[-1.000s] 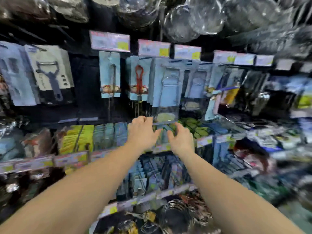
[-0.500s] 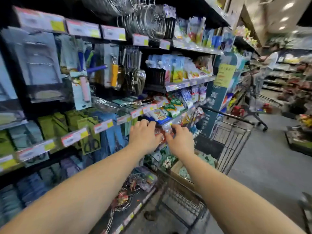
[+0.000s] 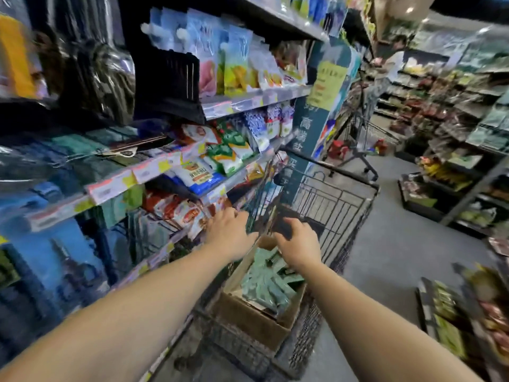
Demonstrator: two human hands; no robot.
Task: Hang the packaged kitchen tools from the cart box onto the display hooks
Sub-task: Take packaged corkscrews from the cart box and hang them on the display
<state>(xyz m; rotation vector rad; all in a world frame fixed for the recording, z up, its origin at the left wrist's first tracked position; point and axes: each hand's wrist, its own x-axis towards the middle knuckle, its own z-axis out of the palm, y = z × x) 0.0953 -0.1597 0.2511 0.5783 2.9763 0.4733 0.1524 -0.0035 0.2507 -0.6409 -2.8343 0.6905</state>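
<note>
Your fingers [image 3: 242, 216] are loosely extended and blurred; neither hand appears to hold anything, though motion smear prevents certainty. Your left hand [image 3: 230, 235] and right hand [image 3: 298, 245] hover close together above the cart [image 3: 344, 205], palms down, judged to be reaching for stock. The packs [image 3: 268, 285], green and loosely heaped, lie in the open box [image 3: 253, 321] in the cart, just below your hands. The cart stands hard against the shelves [image 3: 154, 166], which keeps stock within reach of the display.
</note>
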